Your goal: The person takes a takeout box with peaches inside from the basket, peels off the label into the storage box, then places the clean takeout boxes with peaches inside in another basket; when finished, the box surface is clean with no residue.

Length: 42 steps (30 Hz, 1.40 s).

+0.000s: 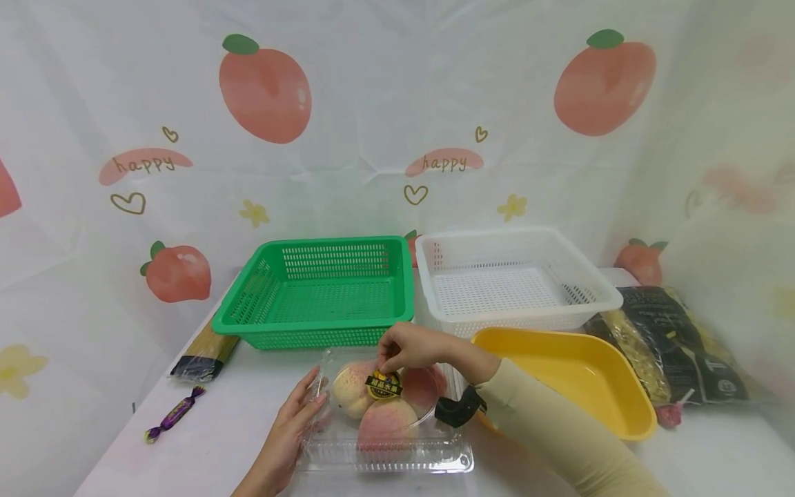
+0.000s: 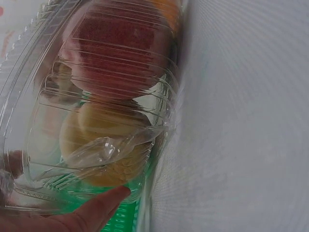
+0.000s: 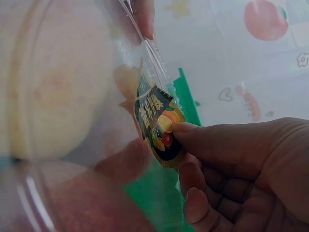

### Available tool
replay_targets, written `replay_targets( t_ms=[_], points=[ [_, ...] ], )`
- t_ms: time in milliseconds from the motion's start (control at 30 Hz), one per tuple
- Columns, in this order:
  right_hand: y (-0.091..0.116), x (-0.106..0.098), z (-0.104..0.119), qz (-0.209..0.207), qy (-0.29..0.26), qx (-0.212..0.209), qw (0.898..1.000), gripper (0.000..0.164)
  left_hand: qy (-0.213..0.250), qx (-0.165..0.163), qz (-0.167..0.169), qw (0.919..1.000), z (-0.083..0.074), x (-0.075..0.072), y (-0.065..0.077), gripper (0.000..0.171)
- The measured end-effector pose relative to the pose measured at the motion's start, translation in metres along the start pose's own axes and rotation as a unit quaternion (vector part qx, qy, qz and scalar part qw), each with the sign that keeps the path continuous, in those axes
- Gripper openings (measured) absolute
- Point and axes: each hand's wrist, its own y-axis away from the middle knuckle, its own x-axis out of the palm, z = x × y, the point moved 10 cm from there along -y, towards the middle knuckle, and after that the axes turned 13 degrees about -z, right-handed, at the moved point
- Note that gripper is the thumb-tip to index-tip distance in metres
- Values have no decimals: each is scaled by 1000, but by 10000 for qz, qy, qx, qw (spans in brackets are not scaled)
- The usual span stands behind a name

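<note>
A clear plastic fruit box (image 1: 415, 452) with several peaches (image 1: 388, 422) inside stands at the front middle of the table. On its lid is a black and gold sticker (image 1: 384, 386) with fruit pictures. My right hand (image 1: 415, 347) reaches over the box and pinches the edge of the sticker (image 3: 159, 123) between thumb and index finger; that edge looks bent up from the lid. My left hand (image 1: 290, 426) holds the box's left side, and in the left wrist view its thumb (image 2: 99, 205) lies along the plastic wall.
Behind the box stand a green basket (image 1: 317, 339) and a white basket (image 1: 522, 321). A yellow tub (image 1: 562, 338) is close on the right, beside dark food bags (image 1: 677, 345) and a lollipop (image 1: 671, 414). Leftward lie a purple wrapped candy (image 1: 175, 414) and a noodle pack (image 1: 208, 352).
</note>
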Motion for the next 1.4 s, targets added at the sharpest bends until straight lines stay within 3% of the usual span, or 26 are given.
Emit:
replay_targets(
  t_ms=[600, 867, 1400],
  points=[
    [3, -6, -4, -95, -492, -81, 9987, 8, -83, 0, 58, 9999, 1, 1, 1, 62],
    [10, -41, -18, -715, -670, 165, 9951, 9, -191, -44, 26, 9998, 1, -1, 0, 63],
    [33, -71, -42, -1070, -718, 426, 9907, 10, -211, -173, -37, 9996, 1, -1, 0, 63]
  ],
)
